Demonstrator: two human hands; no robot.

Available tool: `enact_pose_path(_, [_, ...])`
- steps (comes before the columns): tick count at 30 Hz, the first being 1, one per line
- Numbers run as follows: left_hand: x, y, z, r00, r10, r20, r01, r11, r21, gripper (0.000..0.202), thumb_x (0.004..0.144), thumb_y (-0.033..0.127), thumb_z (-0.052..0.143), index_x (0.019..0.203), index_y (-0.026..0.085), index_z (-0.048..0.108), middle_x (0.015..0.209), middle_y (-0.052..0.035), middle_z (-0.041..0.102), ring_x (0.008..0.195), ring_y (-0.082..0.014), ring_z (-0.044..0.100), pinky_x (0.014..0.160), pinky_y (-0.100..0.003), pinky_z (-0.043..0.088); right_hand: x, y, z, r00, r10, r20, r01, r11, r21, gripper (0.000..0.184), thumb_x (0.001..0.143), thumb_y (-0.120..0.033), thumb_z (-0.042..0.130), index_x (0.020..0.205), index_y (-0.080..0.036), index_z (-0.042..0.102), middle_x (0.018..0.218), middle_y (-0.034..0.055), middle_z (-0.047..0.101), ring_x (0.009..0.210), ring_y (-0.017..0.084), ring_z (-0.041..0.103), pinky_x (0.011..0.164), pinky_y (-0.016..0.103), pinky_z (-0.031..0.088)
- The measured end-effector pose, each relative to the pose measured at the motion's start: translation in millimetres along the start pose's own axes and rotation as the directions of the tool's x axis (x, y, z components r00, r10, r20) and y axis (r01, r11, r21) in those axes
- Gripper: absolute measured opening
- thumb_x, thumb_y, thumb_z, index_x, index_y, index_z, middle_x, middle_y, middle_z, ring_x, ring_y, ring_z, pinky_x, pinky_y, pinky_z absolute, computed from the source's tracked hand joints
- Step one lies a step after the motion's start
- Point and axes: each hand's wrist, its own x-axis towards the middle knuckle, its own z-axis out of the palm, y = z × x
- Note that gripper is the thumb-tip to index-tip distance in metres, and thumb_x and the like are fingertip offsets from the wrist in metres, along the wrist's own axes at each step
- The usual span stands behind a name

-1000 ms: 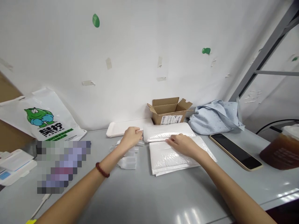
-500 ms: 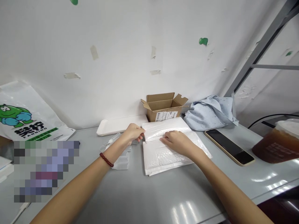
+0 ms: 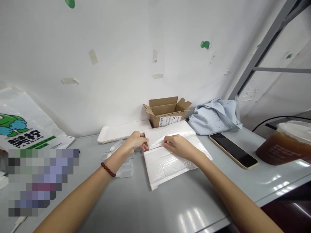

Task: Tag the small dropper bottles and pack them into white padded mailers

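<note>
White bubble mailers (image 3: 173,166) lie in the middle of the grey table, and the upper one is folded over at its far part. My left hand (image 3: 138,141) pinches the left edge of that folded part between thumb and fingers. On the fold's near edge, my right hand (image 3: 176,145) has its fingers curled and pressed together, gripping the mailer there. Beneath and beside my left wrist are clear plastic pouches (image 3: 124,168), partly hidden by the arm.
Behind the mailers stands an open cardboard box (image 3: 167,113), with flat white envelopes (image 3: 123,131) to its left. Blue cloth (image 3: 213,116), a phone (image 3: 233,150) and a drink cup (image 3: 283,145) are on the right. A printed white bag (image 3: 46,126) stands at left.
The mailer's near left corner has swung toward me, and its lower edge now slants more. Both hands keep their hold. The view has shifted slightly right.
</note>
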Motion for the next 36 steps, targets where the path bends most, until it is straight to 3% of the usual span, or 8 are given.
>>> enact_pose_path(7, [1.8, 0.5, -1.1, 1.000, 0.005, -0.031, -0.003, 0.998, 0.068, 0.007, 0.070, 0.010, 0.062, 0.077, 0.010, 0.062, 0.046, 0.0002, 0.057, 0.048, -0.0129, 0.059, 0.047, -0.021, 0.047, 0.4, 12.2, -2.6, 0.999, 0.034, -0.036, -0.036, 0.998, -0.043, 0.030, 0.086, -0.032, 0.048, 0.060, -0.018, 0.054, 0.057, 0.0010, 0.055, 0.053, 0.011, 0.041, 0.050, 0.024, 0.022])
enact_pose_path(14, [-1.6, 1.3, 1.2, 0.999, 0.037, -0.018, -0.033, 0.988, 0.153, 0.023, 0.075, 0.013, 0.055, 0.096, 0.007, 0.060, 0.052, -0.0013, 0.060, 0.049, -0.0145, 0.060, 0.047, -0.023, 0.048, 2.5, 19.9, -2.3, 0.997, 0.053, -0.047, -0.055, 0.998, -0.035, 0.025, 0.082, -0.033, 0.054, 0.062, -0.018, 0.054, 0.062, 0.0010, 0.058, 0.058, 0.012, 0.046, 0.052, 0.023, 0.025])
enact_pose_path(18, [-19.6, 6.5, -5.7, 0.994, 0.089, -0.070, -0.064, 0.953, 0.296, 0.033, 0.074, 0.020, 0.057, 0.104, 0.007, 0.059, 0.054, -0.0019, 0.064, 0.050, -0.0172, 0.062, 0.051, -0.025, 0.047, 3.7, 21.6, -0.9, 0.992, 0.078, -0.099, -0.083, 0.995, -0.051, 0.022, 0.083, -0.033, 0.053, 0.067, -0.018, 0.053, 0.069, 0.0015, 0.061, 0.062, 0.012, 0.050, 0.053, 0.023, 0.028])
enact_pose_path(22, [-53.4, 1.4, -5.6, 0.986, 0.151, -0.075, -0.088, 0.840, 0.535, 0.035, 0.081, 0.042, 0.046, 0.078, 0.012, 0.062, 0.054, -0.0057, 0.066, 0.049, -0.0183, 0.063, 0.049, -0.025, 0.046, 3.3, 18.4, -4.5, 0.988, 0.064, -0.138, -0.076, 0.994, -0.082, 0.021, 0.086, -0.032, 0.051, 0.070, -0.018, 0.054, 0.072, 0.0032, 0.060, 0.069, 0.014, 0.052, 0.058, 0.024, 0.033])
enact_pose_path(25, [-71.1, -12.3, 6.5, 0.997, -0.033, 0.065, -0.005, 0.857, 0.516, 0.047, 0.082, 0.052, 0.039, 0.052, 0.017, 0.048, 0.049, -0.0064, 0.062, 0.038, -0.0170, 0.059, 0.038, -0.024, 0.042, 3.0, 15.9, -6.8, 0.988, 0.030, -0.151, -0.044, 0.995, -0.093, 0.018, 0.087, -0.028, 0.051, 0.074, -0.017, 0.056, 0.077, 0.0054, 0.060, 0.078, 0.017, 0.054, 0.065, 0.025, 0.037])
enact_pose_path(27, [-73.8, -22.0, 17.0, 0.988, -0.072, 0.140, -0.002, 0.883, 0.469, 0.048, 0.083, 0.051, 0.040, 0.047, 0.019, 0.043, 0.045, -0.0053, 0.058, 0.036, -0.0169, 0.057, 0.036, -0.024, 0.041, 3.2, 15.8, -6.6, 0.985, 0.008, -0.173, -0.025, 0.995, -0.096, 0.016, 0.087, -0.027, 0.051, 0.078, -0.016, 0.058, 0.082, 0.0075, 0.061, 0.084, 0.020, 0.054, 0.070, 0.027, 0.039])
enact_pose_path(31, [-66.1, -32.0, 31.2, 0.978, 0.003, 0.209, -0.082, 0.923, 0.375, 0.052, 0.084, 0.048, 0.041, 0.043, 0.017, 0.045, 0.038, -0.0033, 0.053, 0.034, -0.0147, 0.054, 0.039, -0.024, 0.042, 4.2, 19.0, -3.1, 0.979, -0.028, -0.202, 0.011, 0.996, -0.086, 0.016, 0.087, -0.028, 0.052, 0.087, -0.015, 0.061, 0.090, 0.0101, 0.060, 0.089, 0.022, 0.055, 0.075, 0.032, 0.043])
enact_pose_path(36, [-58.4, -23.9, 19.2, 0.971, -0.026, 0.238, -0.053, 0.946, 0.319, 0.043, 0.083, 0.046, 0.043, 0.051, 0.018, 0.046, 0.043, -0.0028, 0.056, 0.032, -0.0153, 0.052, 0.036, -0.026, 0.040, 4.8, 21.7, 0.2, 0.977, -0.046, -0.208, 0.028, 0.996, -0.090, 0.018, 0.087, -0.029, 0.051, 0.089, -0.015, 0.062, 0.091, 0.0104, 0.059, 0.088, 0.022, 0.055, 0.077, 0.033, 0.044])
